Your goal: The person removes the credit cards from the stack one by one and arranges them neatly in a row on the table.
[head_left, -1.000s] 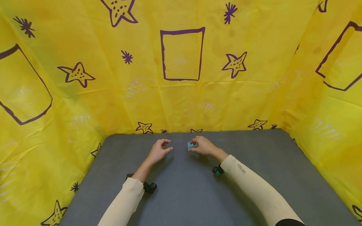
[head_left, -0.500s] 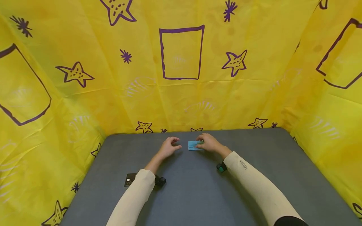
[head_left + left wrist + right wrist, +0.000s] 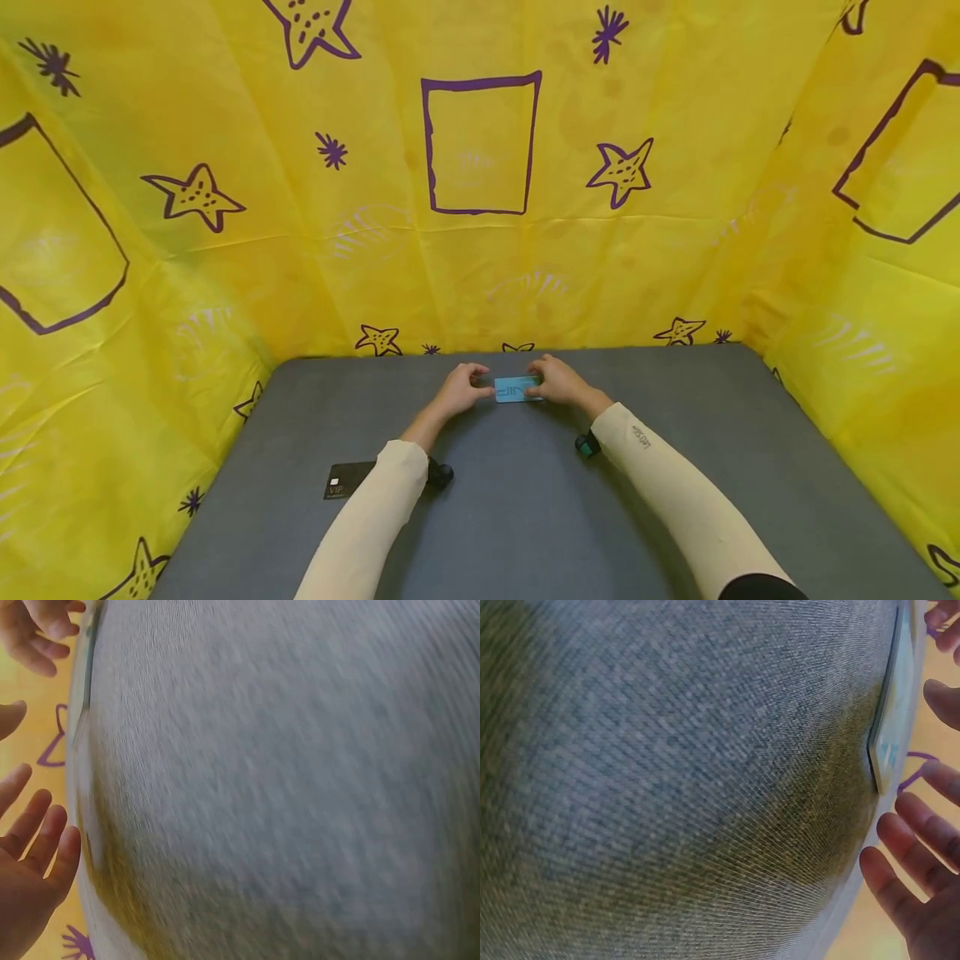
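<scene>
A light blue card (image 3: 508,389) with dark lettering lies flat near the back of the table. My right hand (image 3: 561,382) hovers at its right end and hides that end in the head view. In the right wrist view, my right hand (image 3: 922,862) has its fingers spread beside the card (image 3: 894,712), not curled round it. At the card's left edge is my left hand (image 3: 459,390), thumb and fingers parted; whether the thumb touches the card, I cannot tell. The left wrist view has my left hand (image 3: 34,862) with loosely extended fingers.
A black card (image 3: 347,481) marked VIP lies on the grey table (image 3: 510,517), partly covered by my left sleeve (image 3: 375,521). Yellow cloth walls (image 3: 480,267) with purple drawings rise behind the table and at both sides.
My left hand has moved right, up to the blue card. The right hand has shifted slightly right, uncovering more of that card. The black card has come out from behind my left forearm.
</scene>
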Demonstrator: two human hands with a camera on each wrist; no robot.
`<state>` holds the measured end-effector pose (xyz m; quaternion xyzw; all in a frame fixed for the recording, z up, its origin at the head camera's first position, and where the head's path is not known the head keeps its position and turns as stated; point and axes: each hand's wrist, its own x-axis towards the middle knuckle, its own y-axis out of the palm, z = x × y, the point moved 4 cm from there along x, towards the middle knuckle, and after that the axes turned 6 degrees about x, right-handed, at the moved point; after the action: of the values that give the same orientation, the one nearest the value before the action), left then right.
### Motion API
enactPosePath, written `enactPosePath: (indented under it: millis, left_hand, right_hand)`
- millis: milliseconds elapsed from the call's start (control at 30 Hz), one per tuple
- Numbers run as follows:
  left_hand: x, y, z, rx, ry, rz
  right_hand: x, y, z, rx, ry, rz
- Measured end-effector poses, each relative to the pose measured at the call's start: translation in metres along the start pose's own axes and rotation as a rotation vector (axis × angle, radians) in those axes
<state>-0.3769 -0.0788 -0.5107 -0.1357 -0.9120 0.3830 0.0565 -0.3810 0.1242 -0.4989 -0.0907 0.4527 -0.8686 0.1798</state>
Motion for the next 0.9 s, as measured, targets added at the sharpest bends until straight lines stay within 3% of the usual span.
enactPosePath:
  millis: [367,667,900]
  left_hand:
    - [0.012,0.014,-0.011,0.117,-0.007,0.042]
    - [0.014,0.024,-0.022,0.327,0.019,0.092]
    - [0.013,0.029,-0.027,0.445,0.010,0.101]
  right_hand:
    - [0.002,0.001,-0.008,0.002,0.052,0.022]
    - [0.004,0.001,-0.006,-0.063,0.002,0.058]
    - [0.006,0.003,-0.005,-0.107,0.026,0.082]
